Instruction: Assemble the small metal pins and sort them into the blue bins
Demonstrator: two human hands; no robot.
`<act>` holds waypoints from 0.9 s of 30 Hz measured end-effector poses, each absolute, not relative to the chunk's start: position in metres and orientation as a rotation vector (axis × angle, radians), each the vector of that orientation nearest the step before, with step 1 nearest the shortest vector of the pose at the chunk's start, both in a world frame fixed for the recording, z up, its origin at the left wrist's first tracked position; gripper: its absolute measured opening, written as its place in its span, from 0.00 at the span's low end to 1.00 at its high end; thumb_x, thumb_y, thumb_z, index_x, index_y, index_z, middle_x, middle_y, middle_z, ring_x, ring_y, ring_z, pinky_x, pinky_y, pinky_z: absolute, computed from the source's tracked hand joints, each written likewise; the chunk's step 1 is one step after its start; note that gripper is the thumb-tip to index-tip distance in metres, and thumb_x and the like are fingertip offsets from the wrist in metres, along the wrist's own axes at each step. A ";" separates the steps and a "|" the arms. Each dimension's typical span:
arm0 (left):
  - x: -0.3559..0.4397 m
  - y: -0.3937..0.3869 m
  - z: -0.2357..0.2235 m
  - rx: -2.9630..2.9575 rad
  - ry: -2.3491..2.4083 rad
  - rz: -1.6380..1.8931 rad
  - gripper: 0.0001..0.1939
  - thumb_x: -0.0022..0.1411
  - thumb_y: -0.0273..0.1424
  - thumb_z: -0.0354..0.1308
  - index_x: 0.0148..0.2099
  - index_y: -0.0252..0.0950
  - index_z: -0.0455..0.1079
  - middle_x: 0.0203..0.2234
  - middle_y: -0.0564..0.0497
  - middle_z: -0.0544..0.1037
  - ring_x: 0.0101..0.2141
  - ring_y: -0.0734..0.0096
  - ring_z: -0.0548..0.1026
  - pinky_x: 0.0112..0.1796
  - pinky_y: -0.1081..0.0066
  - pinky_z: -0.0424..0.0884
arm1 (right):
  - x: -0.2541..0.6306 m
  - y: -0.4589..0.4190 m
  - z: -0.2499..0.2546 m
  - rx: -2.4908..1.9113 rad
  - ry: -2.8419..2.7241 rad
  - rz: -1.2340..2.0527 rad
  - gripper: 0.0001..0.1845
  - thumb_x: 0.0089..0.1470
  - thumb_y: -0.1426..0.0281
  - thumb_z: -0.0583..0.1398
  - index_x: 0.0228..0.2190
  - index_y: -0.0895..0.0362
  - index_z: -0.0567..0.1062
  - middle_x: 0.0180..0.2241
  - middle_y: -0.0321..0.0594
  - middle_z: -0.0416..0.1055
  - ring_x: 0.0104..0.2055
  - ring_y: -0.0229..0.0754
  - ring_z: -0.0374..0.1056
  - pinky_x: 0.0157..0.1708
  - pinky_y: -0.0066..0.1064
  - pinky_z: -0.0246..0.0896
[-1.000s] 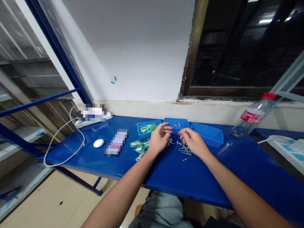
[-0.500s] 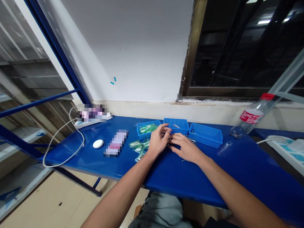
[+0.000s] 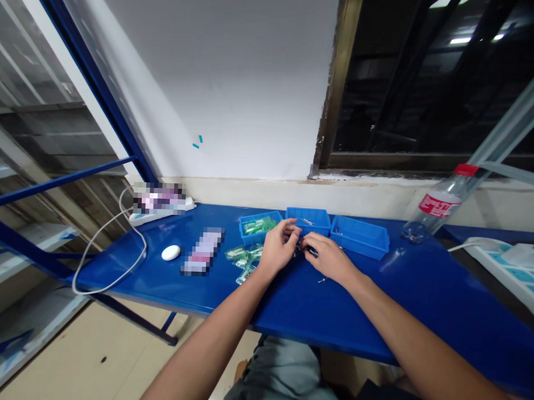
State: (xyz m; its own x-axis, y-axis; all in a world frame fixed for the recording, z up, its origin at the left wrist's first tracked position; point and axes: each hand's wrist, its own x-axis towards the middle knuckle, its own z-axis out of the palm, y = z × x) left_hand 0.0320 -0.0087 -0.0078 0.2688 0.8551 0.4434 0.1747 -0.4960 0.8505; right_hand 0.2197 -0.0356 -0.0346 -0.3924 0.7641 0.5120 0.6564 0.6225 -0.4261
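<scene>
My left hand [image 3: 279, 245] is over the blue table, its fingers curled in a pinch close to the right hand. What it holds, if anything, is hidden. My right hand [image 3: 328, 257] is closed around a small dark object [image 3: 311, 250], too small to name exactly. Small shiny pieces show between the two hands. A thin metal piece [image 3: 323, 280] lies on the table below the right hand. Left of the left hand are several clear and green packets [image 3: 239, 255]. Beyond the hands stands a blue bin [image 3: 321, 215] with thin metal rods in it.
More green packets fill the left blue bin [image 3: 248, 241]; the right blue bin [image 3: 366, 244] holds a few small bits. A phone-like blurred item [image 3: 204, 251] and a white oval object [image 3: 171, 253] lie left. A plastic bottle [image 3: 440, 203] and power strips [image 3: 505, 261] stand around.
My right hand's fingers have closed from a spread pose, and a dark object now shows in them. The thin metal piece below that hand is more exposed. The left hand is nearly still.
</scene>
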 end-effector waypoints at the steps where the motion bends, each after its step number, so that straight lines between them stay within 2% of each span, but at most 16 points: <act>1: 0.032 -0.009 -0.007 1.852 0.930 1.255 0.15 0.71 0.33 0.59 0.58 0.37 0.73 0.42 0.47 0.84 0.41 0.64 0.83 0.41 0.68 0.78 | 0.220 -0.036 -0.034 -1.106 -2.141 0.215 0.11 0.61 0.79 0.58 0.37 0.52 0.77 0.42 0.42 0.77 0.46 0.48 0.74 0.49 0.40 0.69; 5: 0.033 -0.009 -0.007 1.858 0.931 1.237 0.15 0.71 0.32 0.59 0.58 0.37 0.73 0.43 0.47 0.84 0.41 0.63 0.83 0.41 0.68 0.78 | 0.220 -0.037 -0.032 -1.111 -2.094 0.257 0.10 0.60 0.79 0.59 0.35 0.53 0.76 0.40 0.41 0.77 0.43 0.47 0.75 0.47 0.38 0.69; 12: 0.032 -0.008 -0.010 1.875 0.925 1.224 0.15 0.70 0.32 0.59 0.57 0.37 0.74 0.42 0.46 0.84 0.40 0.64 0.83 0.40 0.69 0.79 | 0.221 -0.036 -0.033 -1.146 -2.158 0.214 0.12 0.63 0.78 0.57 0.39 0.52 0.78 0.42 0.43 0.79 0.47 0.50 0.74 0.50 0.41 0.68; 16: 0.032 -0.007 -0.012 1.887 0.912 1.211 0.15 0.70 0.31 0.58 0.57 0.36 0.74 0.43 0.46 0.84 0.40 0.64 0.83 0.40 0.69 0.79 | 0.223 -0.034 -0.036 -1.158 -2.127 0.216 0.12 0.63 0.78 0.58 0.40 0.52 0.79 0.41 0.42 0.79 0.45 0.49 0.75 0.48 0.40 0.69; 24: 0.032 -0.008 -0.012 1.926 0.933 1.212 0.14 0.69 0.28 0.59 0.55 0.36 0.75 0.40 0.48 0.84 0.37 0.67 0.83 0.38 0.72 0.79 | 0.223 -0.032 -0.039 -1.150 -1.906 0.286 0.09 0.62 0.74 0.61 0.41 0.52 0.79 0.40 0.40 0.81 0.37 0.46 0.78 0.41 0.38 0.75; 27: 0.032 -0.006 -0.014 1.969 0.938 1.202 0.14 0.69 0.26 0.59 0.55 0.36 0.75 0.41 0.47 0.85 0.39 0.65 0.84 0.40 0.69 0.80 | 0.221 -0.035 -0.034 -1.155 -1.768 0.301 0.08 0.62 0.69 0.62 0.42 0.51 0.80 0.43 0.42 0.81 0.39 0.47 0.79 0.42 0.40 0.78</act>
